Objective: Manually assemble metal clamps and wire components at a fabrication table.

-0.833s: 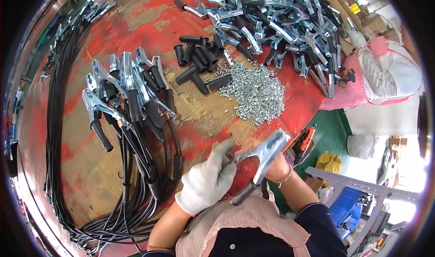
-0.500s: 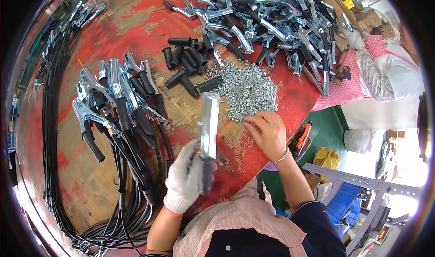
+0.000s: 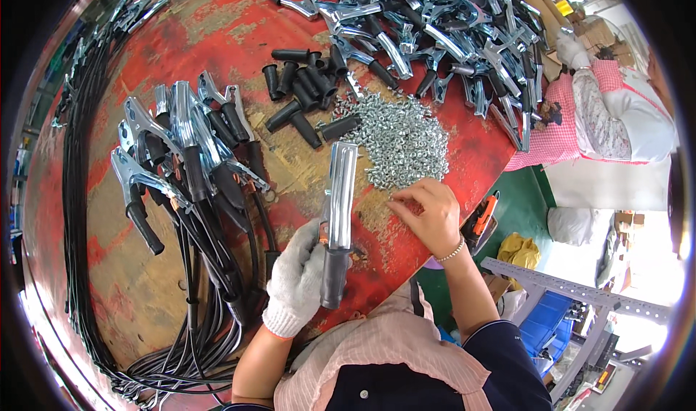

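Observation:
My left hand (image 3: 296, 277), in a white knitted glove, is closed round a silver metal spring clamp (image 3: 341, 197) with a black handle sleeve (image 3: 334, 277). The clamp is held upright above the table, its metal jaw end pointing away from me. My bare right hand (image 3: 429, 212), a beaded bracelet at its wrist, is beside the near edge of a heap of small silver screws (image 3: 402, 139). Its thumb and forefinger are pinched together; whatever they hold, if anything, is too small to make out. Loose black sleeves (image 3: 304, 81) lie left of the screws.
Many metal clamps (image 3: 435, 30) are piled at the far right of the worn red table (image 3: 210, 19). Clamps on black cables (image 3: 192, 172) lie at the left, beside a long cable bundle (image 3: 80, 215). Another person's gloved hand (image 3: 573, 51) shows at the far right.
My right hand has drawn back slightly from the screw heap, fingers still pinched. The clamp in my left hand has turned a little, and its ridged side now shows more.

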Demonstrator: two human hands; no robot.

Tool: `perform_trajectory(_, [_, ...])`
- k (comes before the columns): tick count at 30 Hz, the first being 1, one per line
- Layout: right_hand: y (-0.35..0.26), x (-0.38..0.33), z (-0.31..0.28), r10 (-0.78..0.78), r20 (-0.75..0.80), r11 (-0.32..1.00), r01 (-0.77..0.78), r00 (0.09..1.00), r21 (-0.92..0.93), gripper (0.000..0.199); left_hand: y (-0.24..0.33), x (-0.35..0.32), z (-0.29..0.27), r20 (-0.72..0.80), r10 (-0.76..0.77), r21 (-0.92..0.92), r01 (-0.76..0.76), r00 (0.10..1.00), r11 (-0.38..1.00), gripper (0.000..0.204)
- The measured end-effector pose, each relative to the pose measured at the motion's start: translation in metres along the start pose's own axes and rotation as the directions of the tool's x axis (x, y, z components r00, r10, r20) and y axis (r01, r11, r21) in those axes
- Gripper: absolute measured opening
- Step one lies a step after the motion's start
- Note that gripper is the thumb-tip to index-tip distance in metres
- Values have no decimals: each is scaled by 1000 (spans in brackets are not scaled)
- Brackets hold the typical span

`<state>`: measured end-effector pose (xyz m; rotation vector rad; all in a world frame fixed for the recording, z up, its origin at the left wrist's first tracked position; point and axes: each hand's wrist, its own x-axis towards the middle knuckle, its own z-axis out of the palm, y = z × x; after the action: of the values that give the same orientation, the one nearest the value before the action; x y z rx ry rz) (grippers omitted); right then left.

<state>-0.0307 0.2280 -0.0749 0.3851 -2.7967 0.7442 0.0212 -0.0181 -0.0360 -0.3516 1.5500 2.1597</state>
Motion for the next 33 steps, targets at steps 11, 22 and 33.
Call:
perform_trajectory(11, [-5,2,1,114,111,990,-123,987,74,10,2,-5,7,17,38,216,-40,999,976,32])
perform_trajectory(22, [-65,5,-22,-67,5,875,56,998,481,24,15,-12,12,-12,40,260,-35,999,965,34])
perform_trajectory(33, [-95,15,-11,-226,-92,921,244,970,304,26,-6,-7,7,10,171,297,-166,985,940,37])
